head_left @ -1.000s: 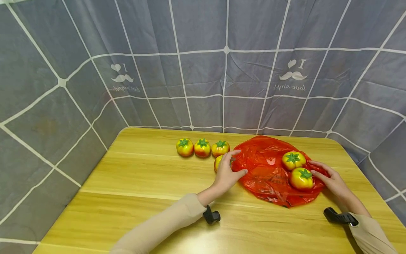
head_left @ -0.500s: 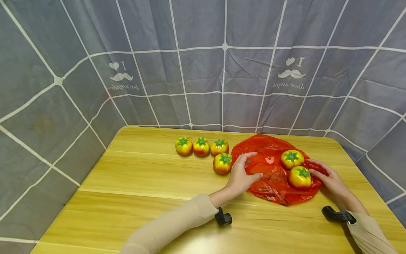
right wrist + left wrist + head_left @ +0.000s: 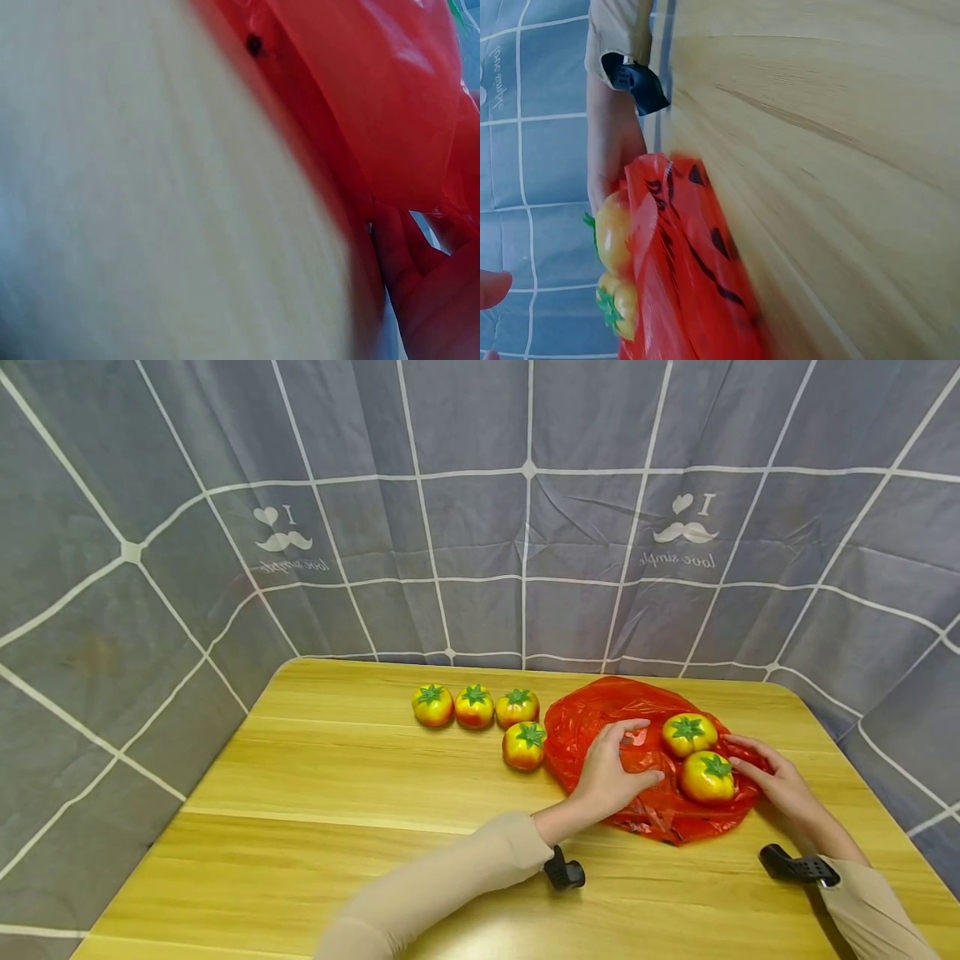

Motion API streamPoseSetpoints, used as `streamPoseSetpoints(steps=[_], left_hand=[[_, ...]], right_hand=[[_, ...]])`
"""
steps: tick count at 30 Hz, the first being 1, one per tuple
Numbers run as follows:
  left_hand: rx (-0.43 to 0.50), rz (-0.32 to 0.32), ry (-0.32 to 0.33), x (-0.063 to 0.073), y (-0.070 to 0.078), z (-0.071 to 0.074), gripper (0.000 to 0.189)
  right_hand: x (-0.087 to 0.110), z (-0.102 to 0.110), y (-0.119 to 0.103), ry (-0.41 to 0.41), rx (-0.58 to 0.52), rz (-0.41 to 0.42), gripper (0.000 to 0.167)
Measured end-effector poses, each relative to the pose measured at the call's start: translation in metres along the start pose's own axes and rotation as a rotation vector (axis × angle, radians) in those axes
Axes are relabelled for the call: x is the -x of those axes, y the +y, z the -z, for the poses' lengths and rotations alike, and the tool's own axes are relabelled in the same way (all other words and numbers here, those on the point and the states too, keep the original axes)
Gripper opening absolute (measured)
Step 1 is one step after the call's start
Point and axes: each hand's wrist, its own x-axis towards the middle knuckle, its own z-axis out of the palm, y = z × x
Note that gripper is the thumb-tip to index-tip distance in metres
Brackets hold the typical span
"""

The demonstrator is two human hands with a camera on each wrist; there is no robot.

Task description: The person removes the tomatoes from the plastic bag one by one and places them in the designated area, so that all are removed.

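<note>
A red plastic bag lies flat on the wooden table, and two yellow-and-red tomatoes with green leafy tops sit together on its right part. Over the middle of the bag is my left hand, thumb and fingers spread apart, holding nothing and a little left of this pair. My right hand rests at the bag's right edge, fingers extended beside the tomatoes. Red plastic covers part of its fingers in the right wrist view. From the left wrist, the two tomatoes show above the bag's printed side.
Left of the bag, three tomatoes stand in a row, the leftmost tomato farthest off. One more tomato stands in front of the row's right end, close to the bag. A grey curtain with white lines hangs behind the table.
My left hand has moved right, away from the front tomato by the bag's left edge, to over the bag's middle. That tomato is now uncovered. My right hand has stayed in place.
</note>
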Motion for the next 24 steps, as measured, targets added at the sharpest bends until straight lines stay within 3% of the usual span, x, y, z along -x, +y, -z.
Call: streamPoseSetpoints(steps=[5,13,20,24], left_hand=[[0.016,0.039,-0.013,-0.007,0.004,-0.013,0.059],[-0.023,0.103,-0.059,-0.016,0.004,-0.029,0.062],[-0.098,0.103,-0.090,-0.023,0.006,-0.043,0.065],[-0.136,0.104,-0.103,-0.024,0.006,-0.052,0.066]], right_hand=[[0.000,0.000,-0.001,0.018,0.046,0.004,0.038],[-0.001,0.001,0.000,-0.013,-0.050,-0.029,0.038],[-0.001,0.002,-0.001,-0.002,0.066,-0.011,0.038],[-0.001,0.000,-0.001,-0.012,0.013,-0.007,0.038]])
